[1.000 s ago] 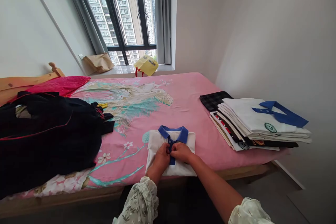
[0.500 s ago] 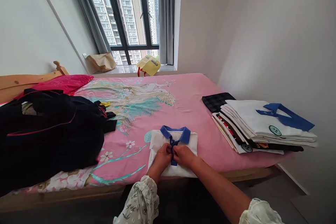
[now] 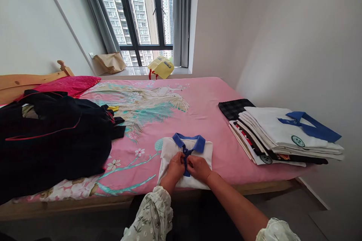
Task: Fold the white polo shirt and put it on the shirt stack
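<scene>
Pinching the polo shirt (image 3: 189, 183) at its blue placket (image 3: 187, 173), left hand (image 3: 177, 164) and right hand (image 3: 198, 167) seem mid-buttoning; the next move needs precision.

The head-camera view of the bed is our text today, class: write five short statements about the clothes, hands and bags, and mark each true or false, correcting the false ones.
1. The left hand and right hand both have fingers at the front of the white shirt. True.
2. The shirt's collar is red. False: the collar is blue.
3. A folded stack lies to the right of the shirt. True.
4. The dark clothing lies on that stack. False: the dark clothing lies on the left of the bed.
5. The yellow bag is left of the paper bag. False: the yellow bag is right of the paper bag.
</scene>
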{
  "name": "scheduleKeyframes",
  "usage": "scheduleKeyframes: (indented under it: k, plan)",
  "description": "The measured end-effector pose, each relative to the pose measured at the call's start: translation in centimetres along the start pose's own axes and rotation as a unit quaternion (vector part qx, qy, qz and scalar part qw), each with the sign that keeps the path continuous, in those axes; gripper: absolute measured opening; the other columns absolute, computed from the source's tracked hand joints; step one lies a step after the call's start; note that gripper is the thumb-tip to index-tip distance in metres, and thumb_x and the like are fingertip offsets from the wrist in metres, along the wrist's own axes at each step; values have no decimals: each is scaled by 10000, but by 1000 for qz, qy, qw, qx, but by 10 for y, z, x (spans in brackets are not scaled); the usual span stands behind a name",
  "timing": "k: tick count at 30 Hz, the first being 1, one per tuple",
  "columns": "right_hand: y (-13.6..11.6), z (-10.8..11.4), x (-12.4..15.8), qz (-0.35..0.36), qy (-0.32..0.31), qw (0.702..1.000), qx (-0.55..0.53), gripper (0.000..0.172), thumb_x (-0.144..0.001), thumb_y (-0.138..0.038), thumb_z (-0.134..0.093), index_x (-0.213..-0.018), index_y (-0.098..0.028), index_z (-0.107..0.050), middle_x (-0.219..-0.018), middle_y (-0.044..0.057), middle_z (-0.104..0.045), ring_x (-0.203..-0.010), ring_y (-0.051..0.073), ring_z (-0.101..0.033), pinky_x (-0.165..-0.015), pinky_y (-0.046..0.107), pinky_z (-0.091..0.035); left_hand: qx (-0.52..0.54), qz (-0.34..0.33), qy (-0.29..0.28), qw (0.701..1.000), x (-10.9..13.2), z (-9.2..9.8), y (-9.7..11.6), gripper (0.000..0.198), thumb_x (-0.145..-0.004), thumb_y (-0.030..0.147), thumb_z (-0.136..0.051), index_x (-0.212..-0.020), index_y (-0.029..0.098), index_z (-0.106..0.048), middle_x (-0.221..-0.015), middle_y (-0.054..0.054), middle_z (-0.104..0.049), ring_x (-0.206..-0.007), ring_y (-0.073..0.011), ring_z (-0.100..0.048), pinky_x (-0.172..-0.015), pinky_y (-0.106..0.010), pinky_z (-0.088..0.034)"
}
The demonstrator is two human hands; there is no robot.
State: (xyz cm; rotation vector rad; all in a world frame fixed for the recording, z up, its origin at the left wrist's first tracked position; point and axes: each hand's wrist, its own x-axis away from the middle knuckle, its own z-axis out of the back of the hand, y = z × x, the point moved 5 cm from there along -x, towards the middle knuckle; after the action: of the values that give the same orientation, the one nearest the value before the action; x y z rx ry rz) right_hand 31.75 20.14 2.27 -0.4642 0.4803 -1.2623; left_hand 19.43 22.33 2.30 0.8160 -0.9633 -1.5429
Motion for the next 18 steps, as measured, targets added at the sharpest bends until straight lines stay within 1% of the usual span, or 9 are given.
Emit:
scheduleKeyframes:
  k: [3,6,12,16,18]
  plan:
    - [5,2,-9,-41,-27,998,-40,87,-718,-172,-517,-729,-163,-603,-709,12,-618,-658,121,-531,-596,215,-329,8,-6,-21,1000,2,3,1,262,-615,35,-532,-832,169,-588,-654,32,-546,-619,-106,-508,-613,-220,-411]
    - [9,3,-16,-73,-62,992,-80,85,-686,-166,-535,-703,-155,-617,-652,-4,-602,-608,104,-520,-542,195,-321,7,-2,-31,999,2,5,2,255,-604,46,-541,-826,167,-577,-630,48,-533,-593,-95,-501,-580,-205,-400]
    - [10,5,-18,-115,-91,982,-120,73,-647,-166,-545,-668,-152,-614,-561,-22,-549,-557,96,-490,-519,197,-306,-25,3,-17,1000,0,1,2,267,-587,21,-544,-812,159,-588,-635,30,-530,-607,-108,-484,-583,-224,-373]
    - [12,2,-21,-148,-104,973,-141,64,-652,-177,-546,-642,-146,-602,-519,-26,-516,-519,88,-461,-502,200,-297,-39,0,-18,999,3,-2,4,315,-575,81,-620,-877,160,-576,-657,33,-530,-613,-115,-486,-568,-228,-352]
    - [14,0,-25,-160,-110,969,-155,79,-657,-183,-548,-598,-141,-579,-492,-33,-484,-490,78,-425,-483,201,-283,-49,2,-8,999,6,-4,4,352,-560,115,-660,-896,162,-568,-682,30,-535,-630,-121,-491,-573,-232,-343]
